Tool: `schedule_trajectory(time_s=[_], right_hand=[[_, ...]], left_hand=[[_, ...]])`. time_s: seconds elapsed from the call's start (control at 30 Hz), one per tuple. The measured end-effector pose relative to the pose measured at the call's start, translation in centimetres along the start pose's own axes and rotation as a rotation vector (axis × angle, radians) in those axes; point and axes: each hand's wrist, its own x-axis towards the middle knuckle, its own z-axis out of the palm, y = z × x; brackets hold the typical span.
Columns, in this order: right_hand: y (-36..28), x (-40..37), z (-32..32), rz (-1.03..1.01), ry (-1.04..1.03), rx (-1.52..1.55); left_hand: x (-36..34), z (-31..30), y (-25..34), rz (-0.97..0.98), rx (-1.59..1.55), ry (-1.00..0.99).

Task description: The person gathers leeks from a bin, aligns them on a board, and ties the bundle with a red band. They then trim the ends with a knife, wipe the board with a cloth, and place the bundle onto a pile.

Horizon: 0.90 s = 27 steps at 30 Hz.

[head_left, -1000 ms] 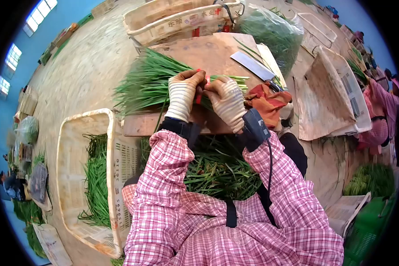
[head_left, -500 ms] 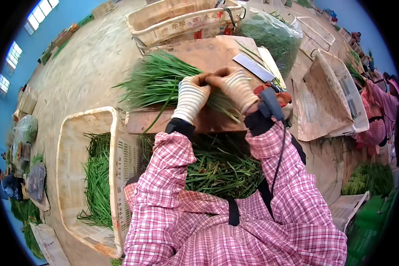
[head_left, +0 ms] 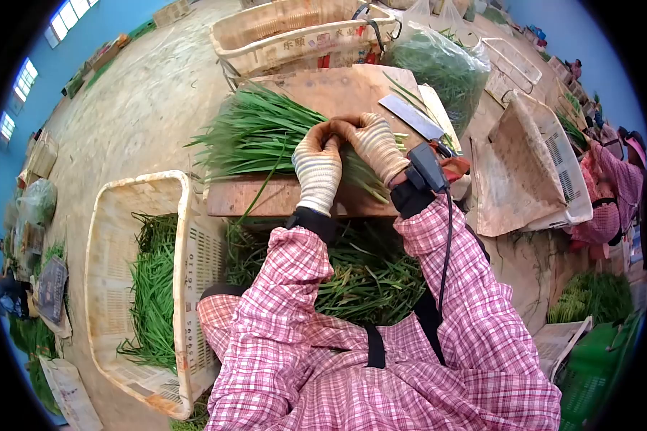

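**Green bundle, both hands clenched round it on the board**

Green, thin and floppy: that is how I read the bundle (head_left: 262,133) of long leaves lying across the wooden board (head_left: 338,86). Its tips fan out toward the board's left edge and its stalk ends point right. My left hand (head_left: 318,169) and right hand (head_left: 372,144), both in striped knit gloves, meet over the narrow part of the bundle near the middle of the board. Both are curled tight around the leaves, thumbs close together.

Handling, as I judge it:
- Light, so weight is no worry. Shape is, because each leaf bends on its own and the loose tips will splay wherever nothing holds them.
- Smooth leaves probably slide lengthwise against each other, so a slack grip would likely let the middle ones creep out.
- They bruise and kink easily, so squeeze firmly but don't crush.
- The best hold is where the hands are now, on the packed part toward the stalks and not on the fanned tips.

A knife (head_left: 410,116) lies on the board's right side, just behind the right hand. A pale crate (head_left: 108,237) with more greens sits off the board's near left corner, and a heap of loose leaves (head_left: 359,273) lies under the near edge.
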Motion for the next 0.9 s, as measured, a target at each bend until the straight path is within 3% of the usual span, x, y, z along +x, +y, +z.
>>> schedule_trajectory(time_s=[0.07, 0.13, 0.2, 0.3, 0.47, 0.57, 0.7, 0.73, 0.83, 0.9], right_hand=[[0.2, 0.0, 0.0, 0.015, 0.048, -0.073], [0.5, -0.2, 0.2, -0.003, 0.076, -0.226], [0.7, 0.3, -0.1, -0.023, 0.043, -0.163], [0.5, 0.7, -1.4, -0.056, -0.078, -0.035], [0.8, 1.2, -2.3, -0.338, -0.213, -0.531], [1.1, 1.4, -1.9, -0.458, -0.237, -0.573], [0.6, 1.7, -1.9, -0.427, -0.327, -0.482], [0.6, 1.9, -1.9, -0.452, -0.289, -0.518], [0.3, 1.7, -2.2, -0.216, -0.112, -0.357], [1.7, 3.5, -2.9, -0.074, 0.144, -0.23]], left_hand=[[-1.0, 0.4, 2.2, -0.135, -0.166, 0.094], [-0.7, 0.2, 2.1, -0.145, -0.162, 0.118], [-0.6, 0.0, 2.0, -0.167, -0.186, 0.116], [-0.5, -0.1, 0.4, -0.077, -0.235, 0.1], [-0.6, -0.7, -0.2, -0.02, -0.231, 0.033], [-1.2, -1.2, -0.6, 0.022, -0.252, 0.027], [-1.3, -2.0, -1.0, 0.004, -0.057, 0.086], [-1.3, -2.1, -1.1, 0.004, 0.024, 0.113], [-1.2, -2.4, -0.5, 0.075, 0.394, 0.029], [-1.5, -2.4, -0.2, 0.108, 0.441, 0.022]])
